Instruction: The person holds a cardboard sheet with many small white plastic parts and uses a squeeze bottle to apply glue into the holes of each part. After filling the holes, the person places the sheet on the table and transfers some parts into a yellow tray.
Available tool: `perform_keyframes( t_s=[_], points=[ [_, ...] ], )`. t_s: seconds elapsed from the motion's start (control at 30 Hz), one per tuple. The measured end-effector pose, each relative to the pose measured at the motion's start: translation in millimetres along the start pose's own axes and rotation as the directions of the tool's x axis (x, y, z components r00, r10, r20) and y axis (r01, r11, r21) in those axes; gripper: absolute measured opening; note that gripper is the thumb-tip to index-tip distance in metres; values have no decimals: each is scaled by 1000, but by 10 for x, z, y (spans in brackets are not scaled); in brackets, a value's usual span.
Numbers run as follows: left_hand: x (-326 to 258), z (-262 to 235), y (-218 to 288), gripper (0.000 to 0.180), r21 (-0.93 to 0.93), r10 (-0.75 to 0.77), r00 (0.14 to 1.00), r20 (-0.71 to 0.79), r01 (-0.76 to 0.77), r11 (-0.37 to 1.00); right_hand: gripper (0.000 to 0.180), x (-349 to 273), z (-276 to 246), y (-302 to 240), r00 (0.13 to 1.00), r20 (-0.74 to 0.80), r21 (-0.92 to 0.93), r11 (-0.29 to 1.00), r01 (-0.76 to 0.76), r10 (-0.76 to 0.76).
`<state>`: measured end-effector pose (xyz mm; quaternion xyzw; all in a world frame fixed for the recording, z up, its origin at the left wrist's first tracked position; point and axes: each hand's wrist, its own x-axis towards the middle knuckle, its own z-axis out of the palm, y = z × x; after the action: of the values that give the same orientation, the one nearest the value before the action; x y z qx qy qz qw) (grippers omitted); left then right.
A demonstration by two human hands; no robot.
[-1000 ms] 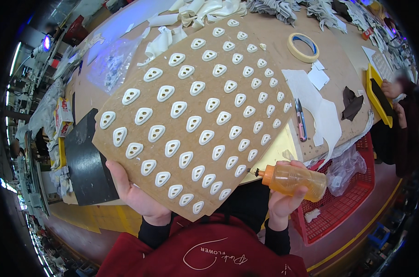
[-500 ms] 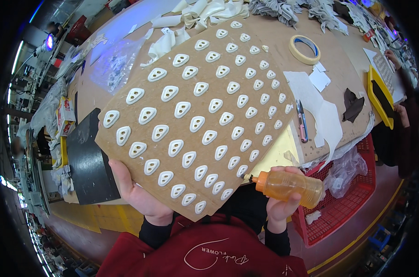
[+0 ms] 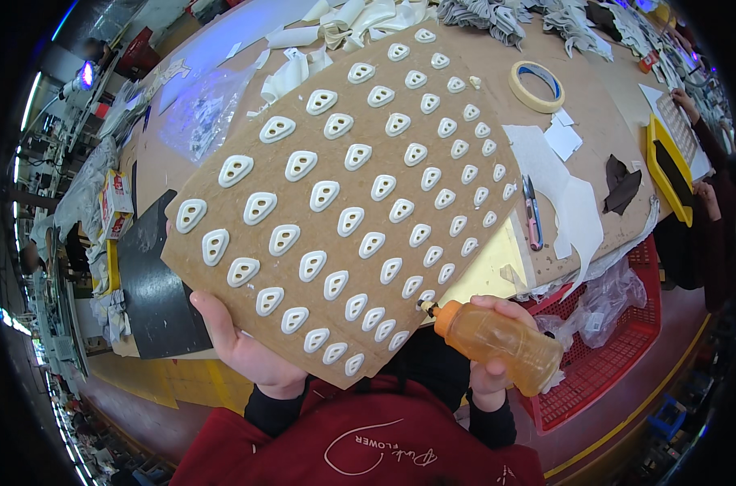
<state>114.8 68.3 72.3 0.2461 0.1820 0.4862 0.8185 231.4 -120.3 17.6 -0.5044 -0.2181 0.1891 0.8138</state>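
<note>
My left hand (image 3: 258,356) grips the lower left edge of a brown board (image 3: 339,253), thumb along its edge, other fingers hidden underneath. Slanting rows of white, rounded-triangular pieces (image 3: 325,196), each with two holes, cover the board, which is tilted in front of me. In my right hand (image 3: 488,379) is a squeeze bottle (image 3: 501,344) of amber liquid with an orange cap and a dark narrow nozzle. The bottle lies aslant, its tip at a white piece near the board's lower right edge; whether it touches cannot be made out.
A tape roll (image 3: 536,87), pink-and-black cutting tool (image 3: 532,215) and dark fabric scrap (image 3: 620,185) lie on the table. Below right stands a red basket (image 3: 627,344) with plastic bags. A black slab (image 3: 153,283) is at left. Another person's hands (image 3: 708,201) work beside a yellow tray (image 3: 666,174).
The bottle has tilted more steeply, and its tip has shifted slightly up and left to the white piece. The board has moved a little in my left hand's grip.
</note>
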Motion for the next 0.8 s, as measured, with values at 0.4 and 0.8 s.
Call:
perform_keyframes(
  t_s=[0.4,0.8],
  points=[
    [1,-37,-1,57,11,5,999,34,-5,1000,72,98,-13,39,996,-93,-46,999,7,-11],
    [2,-12,-16,57,31,24,1000,0,-24,999,69,72,12,71,985,-163,-209,977,29,-64]
  ],
)
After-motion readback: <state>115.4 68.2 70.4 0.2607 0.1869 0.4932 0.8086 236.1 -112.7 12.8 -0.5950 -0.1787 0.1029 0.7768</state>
